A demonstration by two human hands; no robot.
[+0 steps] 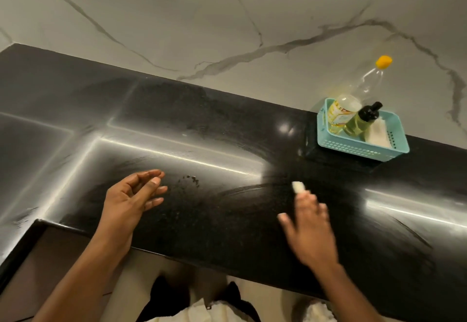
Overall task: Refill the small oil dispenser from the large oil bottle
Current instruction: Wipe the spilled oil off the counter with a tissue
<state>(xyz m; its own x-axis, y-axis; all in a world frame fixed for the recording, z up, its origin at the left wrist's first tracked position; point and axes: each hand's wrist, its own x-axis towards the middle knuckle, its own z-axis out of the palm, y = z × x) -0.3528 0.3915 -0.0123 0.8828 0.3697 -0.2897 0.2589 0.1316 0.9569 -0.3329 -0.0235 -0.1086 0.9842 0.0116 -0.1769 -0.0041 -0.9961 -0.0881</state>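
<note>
Hands spread empty above black bench.
Left hand, right hand each show an open grip; clear yellow-capped plastic bottle, far beyond right, likely slick: take mid-body.

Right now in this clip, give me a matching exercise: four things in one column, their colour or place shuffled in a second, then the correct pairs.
Things:
1. large oil bottle cap
2. small oil dispenser top
3. basket
4. left hand

Colour or place:
A. turquoise, by the marble wall
B. black
C. yellow
D. open above the black countertop

Pairs: 1-C, 2-B, 3-A, 4-D
</note>
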